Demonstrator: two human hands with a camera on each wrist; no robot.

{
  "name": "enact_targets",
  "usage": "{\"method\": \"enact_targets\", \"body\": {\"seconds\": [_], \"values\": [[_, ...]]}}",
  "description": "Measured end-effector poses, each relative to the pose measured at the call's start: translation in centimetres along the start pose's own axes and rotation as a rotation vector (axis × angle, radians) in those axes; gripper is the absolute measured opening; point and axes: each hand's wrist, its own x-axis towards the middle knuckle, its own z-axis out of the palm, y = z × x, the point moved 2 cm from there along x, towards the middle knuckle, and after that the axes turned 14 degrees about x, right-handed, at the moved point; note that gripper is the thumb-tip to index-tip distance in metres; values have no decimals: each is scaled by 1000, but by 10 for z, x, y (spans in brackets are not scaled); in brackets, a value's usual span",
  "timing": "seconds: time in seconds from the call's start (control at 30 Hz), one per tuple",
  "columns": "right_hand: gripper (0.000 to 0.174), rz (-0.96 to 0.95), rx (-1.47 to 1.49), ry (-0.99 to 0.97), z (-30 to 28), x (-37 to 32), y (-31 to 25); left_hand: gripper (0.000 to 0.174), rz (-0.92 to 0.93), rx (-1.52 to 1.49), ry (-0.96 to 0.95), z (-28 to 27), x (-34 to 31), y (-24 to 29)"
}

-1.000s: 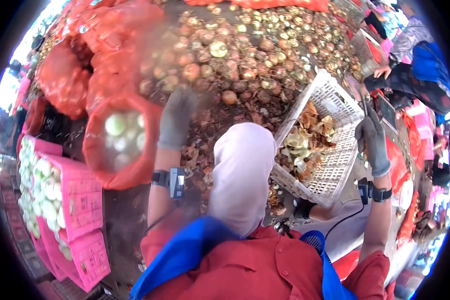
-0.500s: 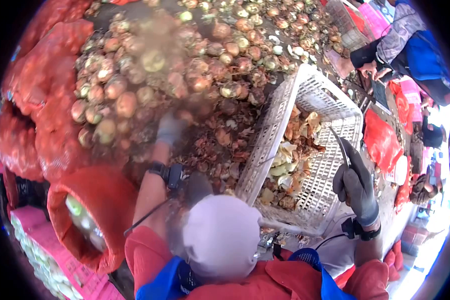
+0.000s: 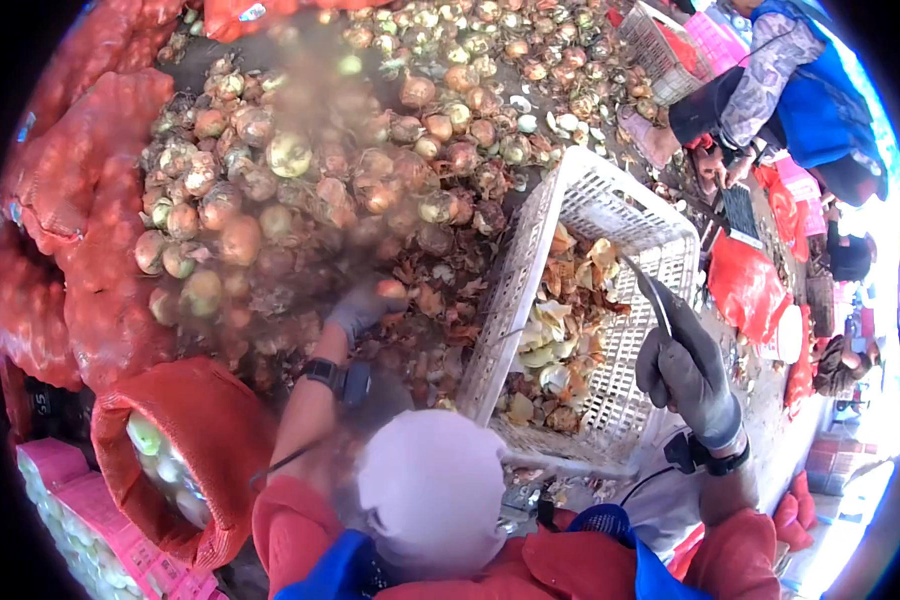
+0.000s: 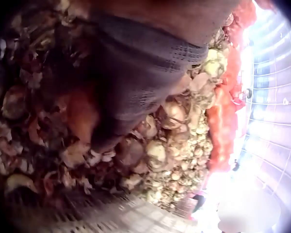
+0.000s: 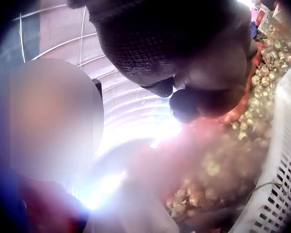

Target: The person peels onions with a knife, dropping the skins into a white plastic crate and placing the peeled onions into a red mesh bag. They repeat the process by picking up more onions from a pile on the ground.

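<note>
Gripping an onion [image 3: 392,291] and a knife [image 3: 655,298], one in each gloved hand.
The left hand [image 3: 358,310] curls round the onion, low over the peelings [image 3: 432,300] beside a white crate [image 3: 490,365]; the right hand [image 3: 692,378] grasps the knife at the crate's other side, its blade pointing forward. Dry skins [image 3: 560,335] lie inside the crate.

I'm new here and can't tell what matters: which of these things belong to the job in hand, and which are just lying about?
Likely part of the job:
onion in the left grip
curved blade in the right grip
loose onions
white crate with skins
open red sack with pale onions

Apparently just lying about:
red bag right of the white crate
distant crate, top right
</note>
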Motion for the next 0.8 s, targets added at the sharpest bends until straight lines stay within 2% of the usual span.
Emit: {"method": "enact_targets", "body": {"seconds": [0.03, 0.07, 0.13, 0.2, 0.23, 0.27, 0.33, 0.4, 0.43, 0.47, 0.53, 0.57, 0.6, 0.63, 0.67, 0.73, 0.77, 0.8], "values": [[72, 4, -30, 21, 4, -2, -7, 102, 84, -207, 133, -5, -10, 4], [81, 4, -60, 40, 8, -4, -14, 102, 89, -190, 148, -11, -17, 7], [79, -35, -12, 38, 12, -10, -26, 87, 337, -1001, 205, -28, -33, 33], [58, -37, 4, -29, 14, -21, -36, 68, 365, -1256, 29, -76, -113, 107], [55, -36, 81, 0, 19, -25, -40, 65, 605, -1284, -18, -90, -134, 128], [48, -76, 107, 3, 23, -29, -47, 66, 580, -1344, -95, -104, -172, 157], [40, -127, 123, -84, 20, -37, -50, 67, 735, -1281, -106, -118, -210, 195], [45, -171, 120, -57, 26, -48, -57, 67, 859, -1195, -45, -124, -238, 222], [54, -203, 42, -68, 24, -53, -60, 67, 891, -1149, -1, -121, -246, 234], [41, -288, 61, -19, 27, -61, -65, 67, 921, -1106, 42, -119, -257, 242], [39, -314, -39, -1, 31, -78, -84, 68, 961, -941, 179, -109, -264, 254], [33, -538, 15, -10, 34, -75, -80, 68, 994, -775, 316, -99, -259, 262], [23, -422, 46, 48, 33, -85, -77, 68, 1039, -599, 436, -88, -259, 262], [22, -474, 24, 33, 32, -89, -74, 75, 1224, -709, 327, -76, -285, 280], [24, -526, 2, 17, 29, -92, -73, 75, 1232, -700, 310, -74, -296, 292], [29, -561, -5, 45, 26, -104, -74, 70, 746, -1373, -322, -60, -301, 309], [29, -558, -42, 72, 24, -107, -72, 65, 774, -1385, -424, -51, -309, 318], [30, -553, -80, 98, 20, -110, -71, 65, 771, -1378, -440, -40, -311, 323]]}}
